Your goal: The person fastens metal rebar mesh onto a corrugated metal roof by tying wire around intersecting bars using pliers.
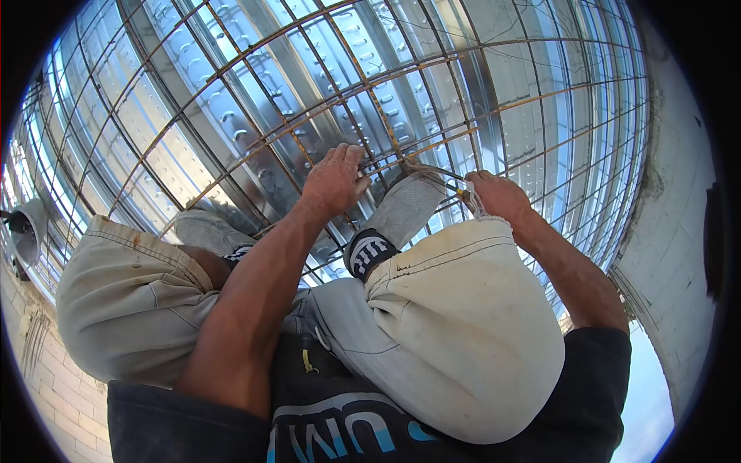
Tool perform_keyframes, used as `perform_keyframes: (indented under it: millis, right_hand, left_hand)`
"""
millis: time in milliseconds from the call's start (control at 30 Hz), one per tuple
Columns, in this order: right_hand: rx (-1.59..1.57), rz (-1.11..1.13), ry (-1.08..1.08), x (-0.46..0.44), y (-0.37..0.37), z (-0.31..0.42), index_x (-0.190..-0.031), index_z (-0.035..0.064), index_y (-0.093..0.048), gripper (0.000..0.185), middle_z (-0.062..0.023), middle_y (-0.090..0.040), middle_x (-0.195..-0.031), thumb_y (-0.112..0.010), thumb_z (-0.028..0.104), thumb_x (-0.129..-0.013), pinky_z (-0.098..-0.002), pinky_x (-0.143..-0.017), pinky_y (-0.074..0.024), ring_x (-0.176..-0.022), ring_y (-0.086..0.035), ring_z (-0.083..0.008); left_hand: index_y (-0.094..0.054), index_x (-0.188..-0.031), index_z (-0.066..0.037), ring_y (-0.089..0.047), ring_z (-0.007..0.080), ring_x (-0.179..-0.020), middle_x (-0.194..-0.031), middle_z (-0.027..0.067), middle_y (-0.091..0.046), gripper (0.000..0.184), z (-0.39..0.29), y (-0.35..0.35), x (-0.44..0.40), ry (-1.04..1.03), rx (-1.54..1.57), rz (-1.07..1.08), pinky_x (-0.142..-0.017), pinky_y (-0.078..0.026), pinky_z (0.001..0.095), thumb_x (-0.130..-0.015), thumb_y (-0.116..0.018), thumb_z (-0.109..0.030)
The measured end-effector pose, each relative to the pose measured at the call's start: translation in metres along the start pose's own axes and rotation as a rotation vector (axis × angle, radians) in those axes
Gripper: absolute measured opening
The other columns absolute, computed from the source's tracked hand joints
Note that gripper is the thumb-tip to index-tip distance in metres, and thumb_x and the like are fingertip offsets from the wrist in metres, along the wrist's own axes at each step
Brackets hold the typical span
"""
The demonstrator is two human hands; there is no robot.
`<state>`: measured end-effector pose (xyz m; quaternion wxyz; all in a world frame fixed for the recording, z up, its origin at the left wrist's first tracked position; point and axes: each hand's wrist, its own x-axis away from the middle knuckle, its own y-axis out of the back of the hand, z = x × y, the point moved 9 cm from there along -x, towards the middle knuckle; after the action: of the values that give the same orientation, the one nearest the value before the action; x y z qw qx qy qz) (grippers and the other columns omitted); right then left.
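Observation:
My left hand (336,181) is closed at a steel reinforcing bar (378,163), its fingers on top and its thumb on the near side. My right hand (498,197) grips the handles of a pair of pincers (441,174). Their jaw end points left, at a crossing of bars just beyond the toe of my right shoe (409,207). Whether the jaws hold tie wire there is too small to tell. Rusty bars form a mesh (340,96) around both hands.
Shiny ribbed metal decking (270,166) lies beneath the mesh. My left shoe (210,234) stands among the bars. Thin loose wires (532,58) stick up at the upper right. A pale block wall (679,231) borders the right side; brickwork (69,393) shows at lower left.

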<state>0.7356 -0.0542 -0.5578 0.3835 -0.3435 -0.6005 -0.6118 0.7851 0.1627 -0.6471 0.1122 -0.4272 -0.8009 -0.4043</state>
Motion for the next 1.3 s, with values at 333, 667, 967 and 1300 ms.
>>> perform_keyframes:
  millis: [333, 667, 967, 1300]
  right_hand:
    - [-0.139, 0.068, -0.191, 0.028, 0.026, 0.021, -0.107, -0.0015, -0.061, 0.044, -0.0185, -0.066, -0.094, -0.058, 0.04, -0.094, -0.0419, -0.074, -0.0554, -0.086, -0.069, -0.0292]
    - [-1.586, 0.4, -0.349, 0.041, -0.017, 0.032, -0.111, -0.0047, -0.056, 0.038, -0.0107, -0.065, -0.095, -0.07, 0.024, -0.089, -0.0267, -0.065, -0.0549, -0.083, -0.066, -0.0137]
    - [-0.622, -0.053, -0.088, 0.047, -0.012, 0.002, -0.109, -0.0067, -0.052, 0.037, -0.0246, -0.062, -0.09, -0.058, 0.025, -0.09, -0.0483, -0.073, -0.0504, -0.085, -0.063, -0.0424]
    - [-0.76, 0.328, -0.197, 0.031, -0.016, 0.0, -0.094, -0.0049, -0.062, 0.052, -0.0158, -0.066, -0.078, -0.04, 0.042, -0.101, -0.0376, -0.057, -0.0523, -0.068, -0.067, -0.0191]
  left_hand:
    - [-0.052, -0.114, -0.004, -0.059, 0.0396, -0.105, -0.113, 0.0183, -0.054, 0.04, 0.004, -0.005, -0.004, 0.025, -0.037, 0.048, -0.089, -0.05, 0.0473, -0.088, -0.064, -0.031]
    - [-0.052, -0.114, -0.003, -0.058, 0.0398, -0.107, -0.116, 0.0196, -0.054, 0.039, 0.0, -0.005, -0.004, 0.005, -0.042, 0.04, -0.09, -0.05, 0.0467, -0.089, -0.063, -0.03]
    - [-0.051, -0.114, -0.003, -0.059, 0.0389, -0.104, -0.112, 0.0188, -0.054, 0.04, -0.002, -0.006, -0.006, -0.048, -0.021, 0.002, -0.087, -0.05, 0.0467, -0.088, -0.064, -0.03]
    - [-0.052, -0.115, -0.004, -0.057, 0.0388, -0.11, -0.117, 0.0195, -0.054, 0.04, -0.003, -0.003, -0.008, 0.01, 0.024, 0.097, -0.092, -0.049, 0.0451, -0.085, -0.067, -0.025]
